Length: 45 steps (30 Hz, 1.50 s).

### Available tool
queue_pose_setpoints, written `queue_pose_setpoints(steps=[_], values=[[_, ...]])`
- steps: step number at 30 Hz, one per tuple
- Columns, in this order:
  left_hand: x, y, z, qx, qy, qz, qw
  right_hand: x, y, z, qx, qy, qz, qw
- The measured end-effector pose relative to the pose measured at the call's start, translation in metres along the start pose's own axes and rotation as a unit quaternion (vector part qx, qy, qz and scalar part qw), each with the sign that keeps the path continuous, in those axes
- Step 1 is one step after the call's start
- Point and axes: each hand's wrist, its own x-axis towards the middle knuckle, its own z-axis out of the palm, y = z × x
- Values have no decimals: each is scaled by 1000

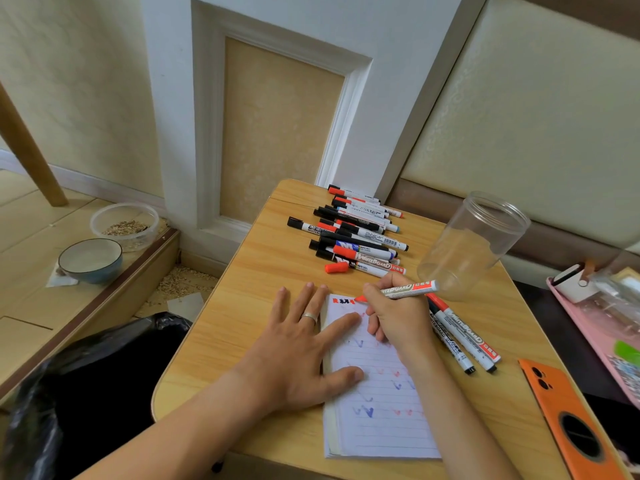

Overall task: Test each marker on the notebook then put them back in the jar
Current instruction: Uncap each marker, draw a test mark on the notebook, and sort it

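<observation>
A lined notebook [381,420] with blue and red test marks lies on the wooden table [263,271]. My left hand [298,348] presses flat on the notebook's left edge, fingers spread. My right hand [394,313] grips an uncapped red whiteboard marker [405,290], its tip at the top of the page. Its red cap [336,267] lies loose on the table. A pile of several markers [356,230] sits farther back. Two markers [460,334] lie to the right of the notebook. The clear plastic jar [474,244] stands with nothing in it at the right.
An orange phone [571,420] lies at the table's right front. A pink tray [602,320] with items sits further right. On the floor at the left are a bowl [90,259], a plastic tub [126,225] and a black bag [86,382].
</observation>
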Motion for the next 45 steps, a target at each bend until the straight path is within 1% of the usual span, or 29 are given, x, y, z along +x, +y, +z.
queue_pose_setpoints(steps=[8,12,14,16,18,20,23,27,32,35,38,40,43,45], values=[[3,0,0,-27,2,-7,1000,-2,1,-1,-14,-23,-12,1000],[4,-1,-7,-64,8,-11,998,0,3,-2,12,-17,-13,1000],[8,1,-12,-85,50,-28,995,1,4,-2,28,-19,-6,999],[17,0,-16,-99,133,-58,984,2,5,-2,35,-19,-8,999],[31,-5,-17,-111,215,-83,967,2,5,-2,36,-18,-22,999],[46,-14,-16,-100,256,-101,956,0,4,-4,37,-17,-39,998],[64,-26,-13,-89,260,-107,956,-1,4,-8,36,-22,-57,998],[74,-30,-9,-77,250,-86,961,-1,1,-8,36,-36,-63,997],[80,-28,-6,-78,232,-80,966,0,1,-8,81,-14,-33,996],[82,-29,-8,-110,259,-92,955,2,2,-7,86,-7,-22,996],[83,-31,-8,-118,269,-107,950,2,1,-7,94,-7,-16,995],[82,-30,-8,-133,279,-102,946,1,1,-8,94,-9,-15,995],[77,-27,-12,-194,304,-91,928,1,0,-8,103,-14,-16,994],[73,-22,-15,-212,309,-81,924,0,0,-8,110,-19,-20,994]])
